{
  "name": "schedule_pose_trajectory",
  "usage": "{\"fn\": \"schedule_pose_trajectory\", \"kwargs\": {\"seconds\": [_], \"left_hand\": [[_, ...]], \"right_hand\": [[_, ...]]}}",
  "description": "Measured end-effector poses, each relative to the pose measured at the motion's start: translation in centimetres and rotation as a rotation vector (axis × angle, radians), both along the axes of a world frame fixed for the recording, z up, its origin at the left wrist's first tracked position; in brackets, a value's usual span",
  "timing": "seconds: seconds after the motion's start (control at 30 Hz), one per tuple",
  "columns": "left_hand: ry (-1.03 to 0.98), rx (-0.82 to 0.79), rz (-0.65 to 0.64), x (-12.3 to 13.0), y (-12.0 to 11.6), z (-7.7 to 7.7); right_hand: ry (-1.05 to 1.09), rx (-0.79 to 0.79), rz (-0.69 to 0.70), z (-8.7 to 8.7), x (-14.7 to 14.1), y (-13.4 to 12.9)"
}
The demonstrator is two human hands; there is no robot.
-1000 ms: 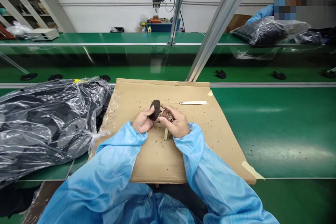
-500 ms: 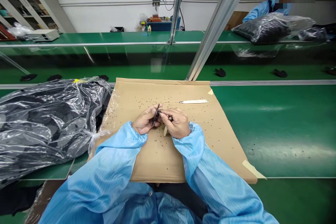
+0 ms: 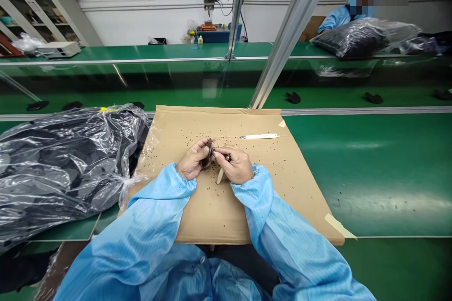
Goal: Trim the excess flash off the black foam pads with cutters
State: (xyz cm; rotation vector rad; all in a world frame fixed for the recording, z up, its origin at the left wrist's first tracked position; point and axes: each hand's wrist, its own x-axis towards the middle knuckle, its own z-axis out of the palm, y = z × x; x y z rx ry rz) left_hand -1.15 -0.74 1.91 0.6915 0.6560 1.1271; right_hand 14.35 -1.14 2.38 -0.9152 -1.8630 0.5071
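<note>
My left hand [image 3: 191, 160] is closed around a small flat black part [image 3: 207, 154], which it holds up on edge over the brown cardboard sheet [image 3: 212, 216]. Close on its right, my right hand [image 3: 237, 163] has its thumb and forefinger pinched at the face of this part. A pale-handled tool [image 3: 221, 177] is tucked in the right hand, its handle jutting out below the palm; a shiny metal bit shows between the fingers. What its tip looks like is hidden. Tiny dark crumbs lie scattered over the cardboard around both hands.
A white slim-handled knife [image 3: 259, 136] lies on the cardboard behind my right hand. Left of the sheet bulges a clear plastic bag [image 3: 70, 164] of black parts. Behind runs a green conveyor [image 3: 176, 96] carrying black pieces [image 3: 293, 98]. A metal post [image 3: 282, 42] slants upward; a co-worker sits beyond.
The black part has turned in my left hand, so more of its flat face shows. My right hand has shifted slightly left, and the pale handle has tilted a little.
</note>
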Motion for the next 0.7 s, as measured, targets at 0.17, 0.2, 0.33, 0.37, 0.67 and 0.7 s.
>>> {"fn": "schedule_pose_trajectory", "kwargs": {"seconds": [0.17,0.2,0.33,0.37,0.67,0.7], "left_hand": [[-0.031,0.05,-0.066,-0.8,0.1,-0.3],[-0.035,0.062,-0.089,-1.0,0.2,-0.4],[-0.061,0.047,-0.073,-1.1,0.5,-0.7],[-0.076,0.036,-0.031,-1.0,0.6,-0.8],[-0.083,-0.026,0.12,-0.2,1.6,-1.3],[-0.075,-0.04,0.123,-0.2,1.6,-1.4]], "right_hand": [[-0.023,-0.002,0.074,0.4,0.2,-0.2],[-0.025,0.002,0.088,0.4,0.2,-0.2],[0.027,-0.012,0.083,0.2,0.1,-0.1],[0.057,-0.02,0.057,0.1,0.1,0.0],[0.163,-0.085,-0.24,-1.2,0.5,1.1],[0.161,-0.091,-0.254,-1.2,0.5,1.1]]}}
